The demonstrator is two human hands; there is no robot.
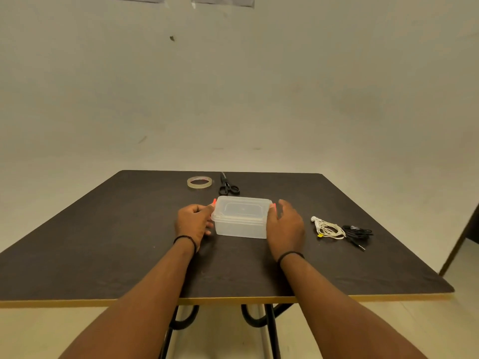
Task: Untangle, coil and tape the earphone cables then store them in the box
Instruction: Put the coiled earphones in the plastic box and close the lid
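Observation:
A clear plastic box (241, 224) with its lid on and orange clips at both ends sits mid-table. My left hand (194, 222) presses against its left end, fingers curled at the clip. My right hand (284, 224) rests against its right end, fingers spread along the side. To the right of the box lie white earphones (328, 228) in a loose bundle, and black earphones (357, 232) bunched just beyond them, with the plug end pointing toward me. A roll of clear tape (199, 182) and black scissors (227, 186) lie behind the box.
The dark table (103, 242) has a yellow front edge and stands against a plain wall. Its right edge runs diagonally past the earphones, with a dark panel (466, 229) beyond it. Metal table legs show below the front edge.

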